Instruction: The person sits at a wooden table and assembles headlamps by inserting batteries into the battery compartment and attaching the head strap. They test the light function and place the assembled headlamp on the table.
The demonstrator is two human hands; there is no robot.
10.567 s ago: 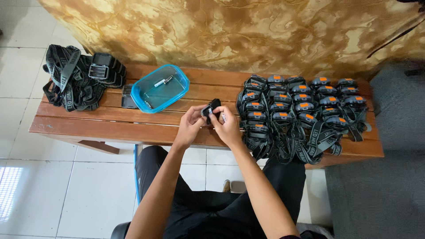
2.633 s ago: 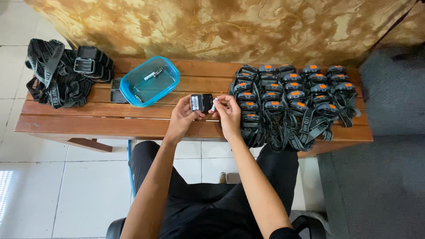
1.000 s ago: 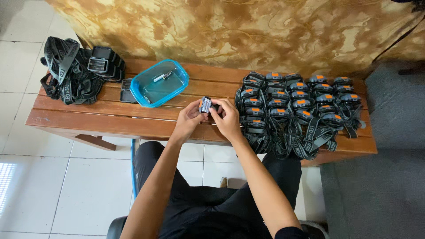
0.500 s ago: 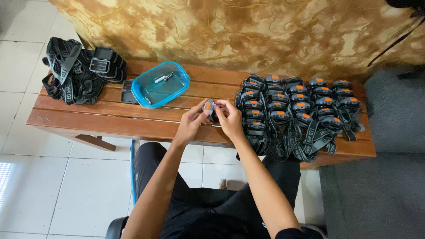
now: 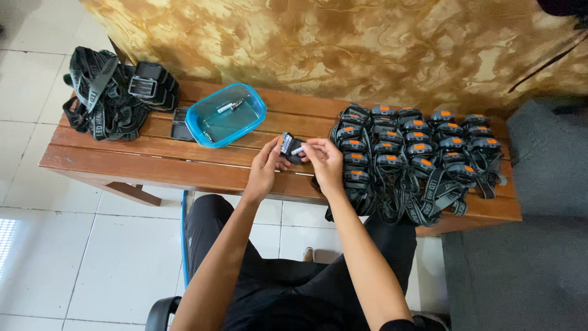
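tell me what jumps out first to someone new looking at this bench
The rows of black headlamps with orange buttons covering the right half of the wooden bench. At the middle, the left hand and right hand hold one small headlamp between them. A blue tub and a heap of straps sit left.

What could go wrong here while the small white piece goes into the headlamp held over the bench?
The small white piece, pinched in the right hand, sits above the bench's front edge; a slip could drop it to the tiled floor. The straps of the finished headlamps hang off that edge by the right forearm, which might snag and drag them.
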